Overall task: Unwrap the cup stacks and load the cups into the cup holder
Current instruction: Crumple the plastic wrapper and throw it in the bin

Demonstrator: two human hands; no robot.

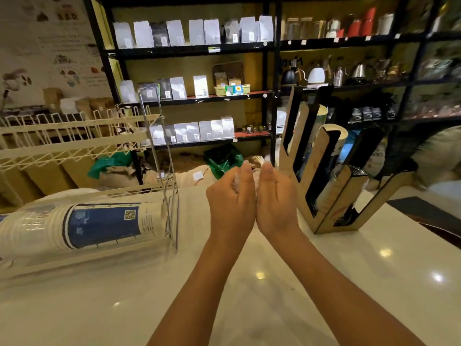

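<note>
Above counter [324,283], L hand [230,198] & R hand [275,198] pressed together, grip closed on crumpled clear wrap [255,179].

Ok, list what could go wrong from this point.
1. The wrapped cup stack lies on its side against the wire rack on a glossy counter; it might roll once pulled free.
2. Left hand and right hand are pressed together around something pale, possibly wrap; neither steadies the stack.
3. The cup holder leans and already holds sleeves, so loading could jam.
</note>
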